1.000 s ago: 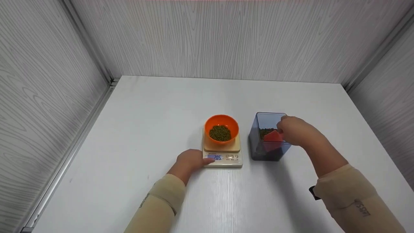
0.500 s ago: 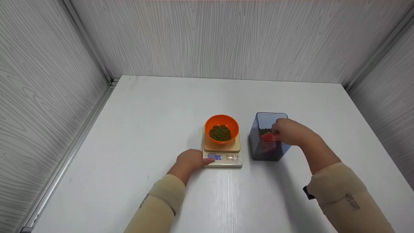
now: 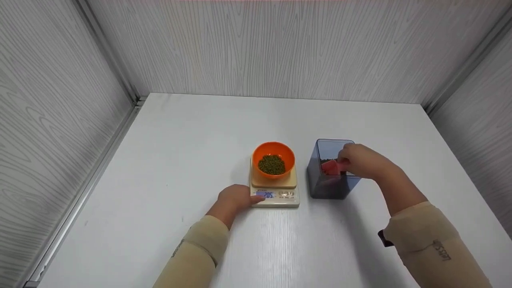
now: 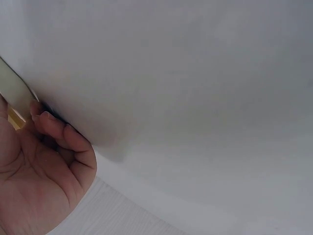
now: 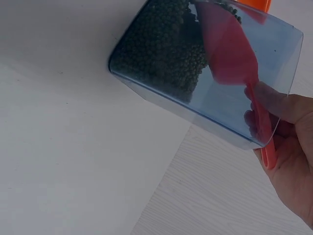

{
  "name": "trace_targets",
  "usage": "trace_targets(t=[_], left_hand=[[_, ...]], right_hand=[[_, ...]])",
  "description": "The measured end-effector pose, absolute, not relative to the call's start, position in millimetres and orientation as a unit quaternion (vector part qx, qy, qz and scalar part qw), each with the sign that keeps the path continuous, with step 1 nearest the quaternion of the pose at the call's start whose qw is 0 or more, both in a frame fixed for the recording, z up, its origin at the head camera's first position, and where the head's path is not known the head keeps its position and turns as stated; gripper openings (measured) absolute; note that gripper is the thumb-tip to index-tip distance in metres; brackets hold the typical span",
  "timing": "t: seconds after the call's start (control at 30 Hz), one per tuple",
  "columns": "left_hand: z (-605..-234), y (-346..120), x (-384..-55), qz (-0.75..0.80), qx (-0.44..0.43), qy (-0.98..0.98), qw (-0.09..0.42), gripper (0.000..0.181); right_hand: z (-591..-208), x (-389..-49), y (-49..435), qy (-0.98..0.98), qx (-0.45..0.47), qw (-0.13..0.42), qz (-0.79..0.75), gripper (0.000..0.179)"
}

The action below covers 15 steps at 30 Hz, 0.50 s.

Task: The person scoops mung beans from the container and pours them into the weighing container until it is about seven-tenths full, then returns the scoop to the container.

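My left hand (image 3: 235, 198) holds the left front edge of a cream kitchen scale (image 3: 294, 200), thumb on top beside the lit display. In the left wrist view its curled fingers (image 4: 73, 139) press at the scale's side. An orange bowl (image 3: 260, 151) with green beans (image 3: 272, 165) in it sits on the weighing plate. The display appears to read 205. My right hand (image 3: 364, 162) grips the handle of a red scoop (image 5: 230, 54) inside a clear bluish container (image 3: 320, 186). Dark green beans (image 5: 161, 54) lie in that container, the scoop's blade down among them.
The container stands just right of the scale on a white table (image 3: 192, 136). Grey wood-grain panels (image 3: 256, 48) rise behind the table and on both sides. Dark strips run along the corners where the panels meet.
The scoop has shifted left and turned inside the container, moving with my right hand. My left hand, the scale and the bowl stay put, with the display unchanged.
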State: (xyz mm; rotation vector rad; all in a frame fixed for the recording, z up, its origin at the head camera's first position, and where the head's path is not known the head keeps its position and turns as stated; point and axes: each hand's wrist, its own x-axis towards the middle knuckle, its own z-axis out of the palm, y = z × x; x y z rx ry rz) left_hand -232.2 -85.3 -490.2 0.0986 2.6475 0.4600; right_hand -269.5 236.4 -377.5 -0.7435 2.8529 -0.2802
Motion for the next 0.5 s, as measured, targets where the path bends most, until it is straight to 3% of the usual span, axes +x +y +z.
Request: trace_targets(t=[0.5], left_hand=[[-485, -84, -229, 0.153, 0.040, 0.963, 0.218, 0.058]], right_hand=[[-377, -270, 269, 0.953, -0.218, 0.076, -0.198, 0.013]])
